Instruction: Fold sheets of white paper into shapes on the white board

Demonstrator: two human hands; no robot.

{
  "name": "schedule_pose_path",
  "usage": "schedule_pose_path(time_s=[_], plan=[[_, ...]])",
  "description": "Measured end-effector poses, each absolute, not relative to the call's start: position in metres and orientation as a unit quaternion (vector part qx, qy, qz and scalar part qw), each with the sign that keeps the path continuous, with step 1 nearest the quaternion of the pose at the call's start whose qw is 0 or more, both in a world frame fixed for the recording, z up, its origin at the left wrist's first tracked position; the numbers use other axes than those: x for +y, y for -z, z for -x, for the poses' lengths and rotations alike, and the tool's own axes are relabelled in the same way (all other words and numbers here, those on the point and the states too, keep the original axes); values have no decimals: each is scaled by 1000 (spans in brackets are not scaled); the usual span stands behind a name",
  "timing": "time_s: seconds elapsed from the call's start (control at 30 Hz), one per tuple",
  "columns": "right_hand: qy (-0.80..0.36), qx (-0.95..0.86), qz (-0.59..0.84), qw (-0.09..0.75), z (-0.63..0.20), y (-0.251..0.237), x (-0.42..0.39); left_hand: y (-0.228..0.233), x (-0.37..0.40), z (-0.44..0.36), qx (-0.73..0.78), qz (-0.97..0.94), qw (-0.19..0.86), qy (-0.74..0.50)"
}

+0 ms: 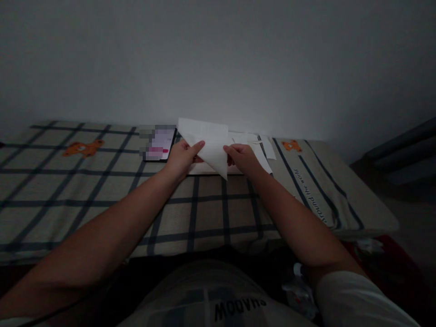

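Both hands hold up a white sheet of paper (213,141), its lower edge slanting down to a pointed corner at the right. My left hand (184,156) grips the slanted lower left side, thumb on the front face. At the right edge, my right hand (240,156) pinches the paper between thumb and fingers. Below and behind it lies a flat white board or pad (264,161) with a dark edge, mostly covered. Several loose white paper pieces (267,146) are spread at its right. A tablet (160,143) with a lit screen lies left of my left hand.
A checked cloth (211,213) with orange bear prints covers the table, which stands against a grey wall (218,59). Below the table's right edge are a clear plastic bottle (299,290) and a red item (391,268). Dark grey slats (402,154) stand at the far right.
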State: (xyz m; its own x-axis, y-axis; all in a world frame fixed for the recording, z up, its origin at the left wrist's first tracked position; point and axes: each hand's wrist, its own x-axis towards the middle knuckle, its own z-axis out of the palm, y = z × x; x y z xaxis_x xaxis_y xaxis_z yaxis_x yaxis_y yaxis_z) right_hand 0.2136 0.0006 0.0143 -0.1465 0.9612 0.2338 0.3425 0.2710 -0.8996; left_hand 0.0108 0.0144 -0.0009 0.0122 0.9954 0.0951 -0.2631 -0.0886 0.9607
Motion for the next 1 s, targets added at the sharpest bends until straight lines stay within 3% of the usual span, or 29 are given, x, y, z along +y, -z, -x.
schedule_pose_path(time_s=[1.0], plan=[[-371,-634,489,470,-213,-9,5,1,12,-12,402,-455,558,-565]])
